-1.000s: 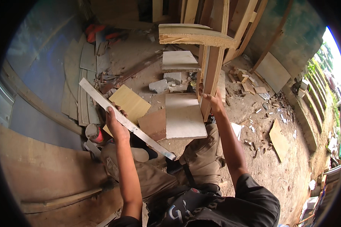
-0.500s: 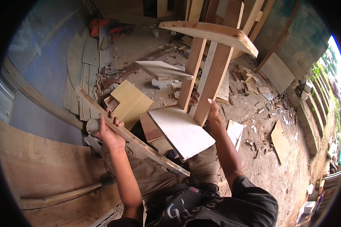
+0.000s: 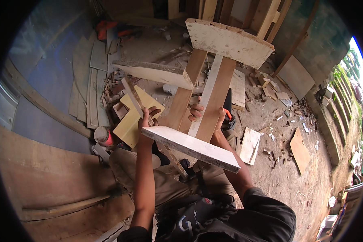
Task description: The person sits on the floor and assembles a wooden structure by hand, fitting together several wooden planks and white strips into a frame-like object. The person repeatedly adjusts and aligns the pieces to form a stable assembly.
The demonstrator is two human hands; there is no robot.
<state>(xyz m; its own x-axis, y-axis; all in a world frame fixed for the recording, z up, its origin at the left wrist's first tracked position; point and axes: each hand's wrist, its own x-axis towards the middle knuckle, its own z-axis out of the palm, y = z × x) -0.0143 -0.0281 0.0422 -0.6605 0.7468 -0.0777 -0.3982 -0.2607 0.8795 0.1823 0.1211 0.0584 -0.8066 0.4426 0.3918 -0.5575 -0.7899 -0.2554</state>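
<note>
My right hand (image 3: 197,111) is closed round the right-hand brown board of a wooden frame (image 3: 218,97), its fingers showing through the gap over a pale strip. The frame has two long brown boards. A whitish crosspiece (image 3: 230,42) sits at its far end, and another white crosspiece (image 3: 189,147) at the near end. A third pale board (image 3: 153,73) sticks out to the left from the left brown board. My left hand (image 3: 145,120) is closed on a long narrow wooden strip (image 3: 134,96), which slants down behind the near crosspiece. That crosspiece partly covers my left wrist.
A yellowish wooden panel (image 3: 129,131) and a red and grey can (image 3: 103,136) stand left of my legs. Offcuts (image 3: 266,80) and a thin board (image 3: 300,151) litter the ground at right. Planks lean at the back; a curved plywood sheet (image 3: 60,165) stands at left.
The frame has tilted, so the far crosspiece's pale face and the near one's edge now show. My left hand has moved right with the strip, toward the frame. The can has come into fuller view.
</note>
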